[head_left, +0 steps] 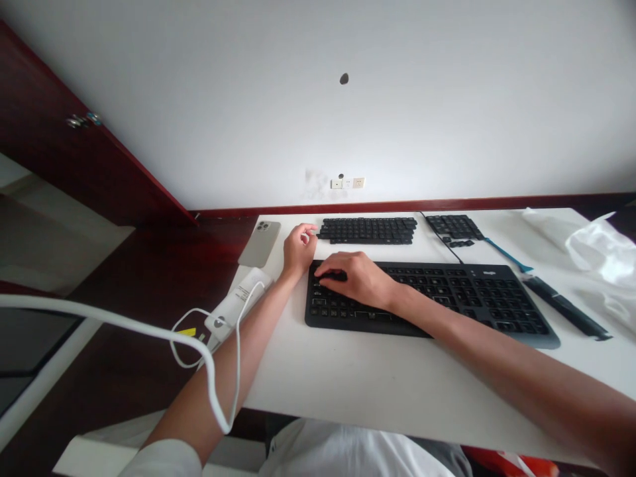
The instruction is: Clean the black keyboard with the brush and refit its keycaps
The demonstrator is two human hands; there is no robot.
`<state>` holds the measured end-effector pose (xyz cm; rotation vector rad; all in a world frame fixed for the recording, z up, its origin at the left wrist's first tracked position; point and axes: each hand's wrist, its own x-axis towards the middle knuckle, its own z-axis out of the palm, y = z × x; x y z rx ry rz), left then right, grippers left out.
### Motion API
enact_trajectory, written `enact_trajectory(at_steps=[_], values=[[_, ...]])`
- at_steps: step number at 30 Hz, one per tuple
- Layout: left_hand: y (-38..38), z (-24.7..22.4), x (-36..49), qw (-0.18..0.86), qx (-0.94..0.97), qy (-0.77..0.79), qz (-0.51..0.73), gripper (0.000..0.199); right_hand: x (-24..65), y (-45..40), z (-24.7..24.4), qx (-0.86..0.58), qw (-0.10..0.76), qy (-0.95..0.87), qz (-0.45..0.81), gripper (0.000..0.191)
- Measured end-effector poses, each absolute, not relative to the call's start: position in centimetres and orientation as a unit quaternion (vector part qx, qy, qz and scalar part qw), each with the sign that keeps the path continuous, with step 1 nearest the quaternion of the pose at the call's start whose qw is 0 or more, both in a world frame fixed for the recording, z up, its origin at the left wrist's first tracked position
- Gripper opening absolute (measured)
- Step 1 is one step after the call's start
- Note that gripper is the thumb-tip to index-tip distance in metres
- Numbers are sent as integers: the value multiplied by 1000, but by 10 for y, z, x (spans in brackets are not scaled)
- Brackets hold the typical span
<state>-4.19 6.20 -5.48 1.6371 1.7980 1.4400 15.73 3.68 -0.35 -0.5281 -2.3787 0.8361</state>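
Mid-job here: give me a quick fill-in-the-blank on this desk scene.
The right hand rests on the ____ half of the black keyboard.
The left hand is next to the ____ end of the row of black keycaps.
The phone lies with its camera lenses at the ____ end.
Answers: left; left; far.

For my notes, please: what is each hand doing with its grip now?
Left hand: half-open, holding nothing.
Right hand: on the black keyboard, holding unclear.
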Motion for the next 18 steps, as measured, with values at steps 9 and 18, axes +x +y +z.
enact_trajectory(at_steps=[9, 18], values=[[61, -56, -41, 159, 580, 617, 507, 26, 155, 0, -35, -116, 269, -902, 316, 15], [61, -53, -39, 159, 587, 621, 494, 25, 157, -1, -34, -89, 268, -915, 290, 13]])
